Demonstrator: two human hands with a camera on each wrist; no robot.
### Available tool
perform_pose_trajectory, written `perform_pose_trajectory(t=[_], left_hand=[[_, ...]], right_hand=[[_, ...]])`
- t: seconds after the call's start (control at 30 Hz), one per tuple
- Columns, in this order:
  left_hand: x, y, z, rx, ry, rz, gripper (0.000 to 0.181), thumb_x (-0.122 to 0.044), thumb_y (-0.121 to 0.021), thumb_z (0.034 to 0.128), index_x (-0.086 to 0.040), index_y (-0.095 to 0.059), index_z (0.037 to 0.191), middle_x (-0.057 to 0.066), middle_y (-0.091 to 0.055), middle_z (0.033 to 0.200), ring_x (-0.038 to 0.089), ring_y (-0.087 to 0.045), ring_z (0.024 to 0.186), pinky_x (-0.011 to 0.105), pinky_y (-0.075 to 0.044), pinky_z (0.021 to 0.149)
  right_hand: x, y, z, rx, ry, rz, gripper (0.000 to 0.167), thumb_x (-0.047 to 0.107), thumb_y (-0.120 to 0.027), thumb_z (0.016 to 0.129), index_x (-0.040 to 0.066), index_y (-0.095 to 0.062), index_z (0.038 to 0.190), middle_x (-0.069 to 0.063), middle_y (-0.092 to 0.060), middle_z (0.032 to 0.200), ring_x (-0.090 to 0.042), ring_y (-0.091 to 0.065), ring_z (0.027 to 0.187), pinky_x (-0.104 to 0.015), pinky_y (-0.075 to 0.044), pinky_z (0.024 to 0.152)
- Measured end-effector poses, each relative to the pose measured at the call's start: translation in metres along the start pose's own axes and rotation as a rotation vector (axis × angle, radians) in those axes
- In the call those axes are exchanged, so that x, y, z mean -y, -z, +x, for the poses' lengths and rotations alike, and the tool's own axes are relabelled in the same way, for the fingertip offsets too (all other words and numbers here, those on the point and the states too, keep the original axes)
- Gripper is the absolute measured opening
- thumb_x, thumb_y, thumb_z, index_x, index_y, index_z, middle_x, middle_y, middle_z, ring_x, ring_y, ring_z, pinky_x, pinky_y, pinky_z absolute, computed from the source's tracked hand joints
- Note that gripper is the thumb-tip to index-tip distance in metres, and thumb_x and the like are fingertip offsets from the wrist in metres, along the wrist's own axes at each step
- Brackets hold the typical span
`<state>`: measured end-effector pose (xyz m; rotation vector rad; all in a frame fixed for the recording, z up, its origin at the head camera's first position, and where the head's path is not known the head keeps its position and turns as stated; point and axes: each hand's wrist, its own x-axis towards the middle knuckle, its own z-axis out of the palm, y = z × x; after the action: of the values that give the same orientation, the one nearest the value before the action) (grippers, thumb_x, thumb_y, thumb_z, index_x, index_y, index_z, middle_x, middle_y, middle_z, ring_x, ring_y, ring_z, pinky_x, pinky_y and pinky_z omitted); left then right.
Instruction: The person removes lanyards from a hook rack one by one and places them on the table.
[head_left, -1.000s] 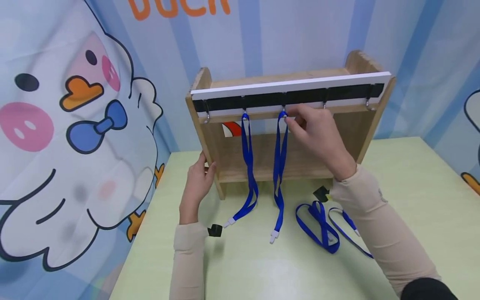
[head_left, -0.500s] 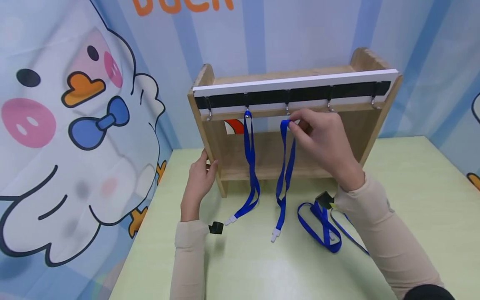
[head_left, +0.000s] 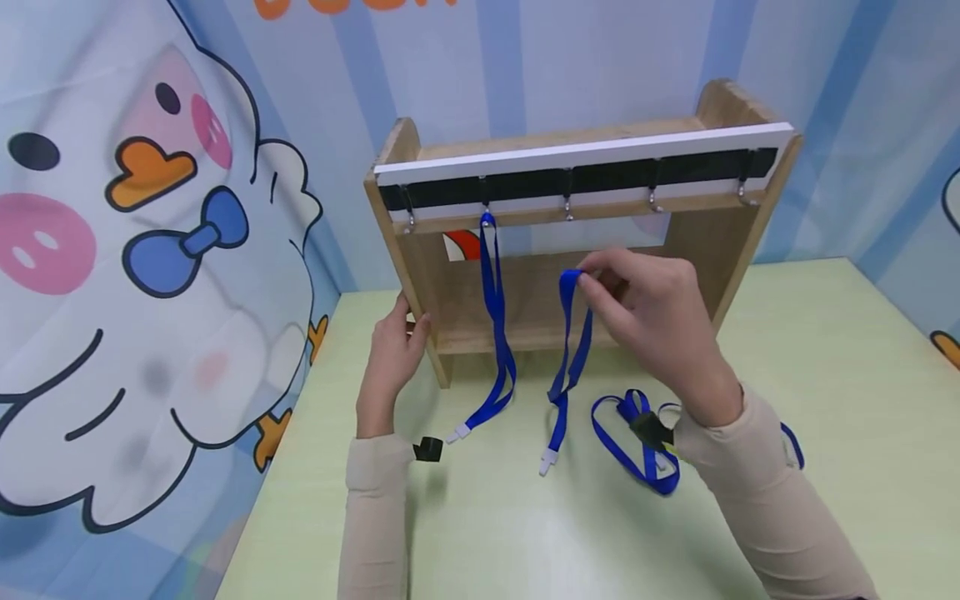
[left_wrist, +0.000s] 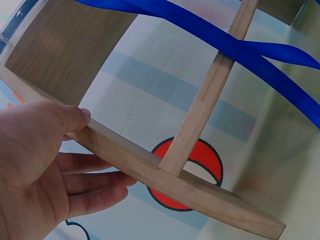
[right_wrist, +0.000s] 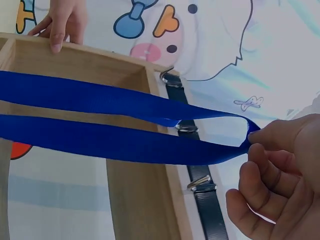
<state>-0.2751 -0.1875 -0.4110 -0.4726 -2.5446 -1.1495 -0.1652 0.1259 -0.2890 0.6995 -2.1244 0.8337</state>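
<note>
My right hand (head_left: 652, 321) pinches the top loop of a blue lanyard (head_left: 564, 375) between thumb and fingertips, below and in front of the hook strip. Its white clip end hangs low over the table. The right wrist view shows the held loop (right_wrist: 215, 152) spread into two bands. With thumb and fingers on either side, my left hand (head_left: 390, 354) grips the left side panel of a wooden shelf (left_wrist: 120, 152). A second blue lanyard (head_left: 497, 325) hangs from a metal hook on the shelf's black strip (head_left: 607, 175). The middle hook (head_left: 567, 207) is bare.
More blue lanyard (head_left: 637, 442) lies coiled on the pale green table (head_left: 510, 533), partly behind my right wrist. Bare hooks sit at the strip's left end and right side. A printed cloth backdrop (head_left: 600, 67) stands behind the shelf and to the left.
The lanyard in my right hand has come off the middle hook, and the hand has moved down and toward me with it. My left hand stays on the shelf's side.
</note>
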Motion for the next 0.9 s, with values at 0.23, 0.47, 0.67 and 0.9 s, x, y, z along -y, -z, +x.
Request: perform_pose_trajectory(t=[0.23, 0.47, 0.67, 0.9], left_hand=[[0.001, 0.001, -0.002, -0.003, 0.017, 0.011, 0.046, -0.018, -0.051, 0.1067, -0.001, -0.041, 0.148, 0.024, -0.059, 0.135, 0.037, -0.069, 0.101, 0.048, -0.060, 0.080], [0.002, -0.001, 0.000, -0.006, 0.014, 0.017, 0.045, -0.018, -0.051, 0.1071, -0.002, -0.042, 0.148, 0.023, -0.059, 0.135, 0.036, -0.069, 0.101, 0.047, -0.060, 0.080], [0.000, -0.001, -0.001, -0.016, 0.010, 0.015, 0.045, -0.017, -0.052, 0.1065, -0.001, -0.042, 0.147, 0.023, -0.059, 0.134, 0.037, -0.070, 0.101, 0.048, -0.060, 0.081], [0.001, 0.000, -0.001, -0.013, 0.017, 0.018, 0.045, -0.018, -0.052, 0.1068, -0.002, -0.042, 0.148, 0.023, -0.059, 0.135, 0.036, -0.070, 0.102, 0.047, -0.060, 0.081]], right_hand=[[0.011, 0.004, -0.015, 0.008, -0.005, 0.018, 0.015, -0.004, -0.077, 0.087, -0.004, -0.073, 0.102, -0.009, -0.071, 0.082, -0.013, -0.061, 0.065, -0.027, -0.051, 0.055], [0.014, 0.006, -0.032, 0.030, -0.029, 0.029, 0.021, -0.007, -0.079, 0.084, -0.001, -0.074, 0.103, -0.007, -0.074, 0.088, -0.014, -0.065, 0.073, -0.022, -0.053, 0.062], [0.009, -0.001, -0.042, 0.048, -0.050, 0.034, 0.020, -0.006, -0.079, 0.084, -0.001, -0.074, 0.102, -0.007, -0.074, 0.088, -0.013, -0.065, 0.072, -0.026, -0.055, 0.061], [0.006, -0.008, -0.051, 0.088, -0.086, 0.055, 0.020, -0.005, -0.078, 0.085, 0.001, -0.074, 0.103, -0.004, -0.073, 0.089, -0.013, -0.064, 0.074, -0.026, -0.054, 0.059]])
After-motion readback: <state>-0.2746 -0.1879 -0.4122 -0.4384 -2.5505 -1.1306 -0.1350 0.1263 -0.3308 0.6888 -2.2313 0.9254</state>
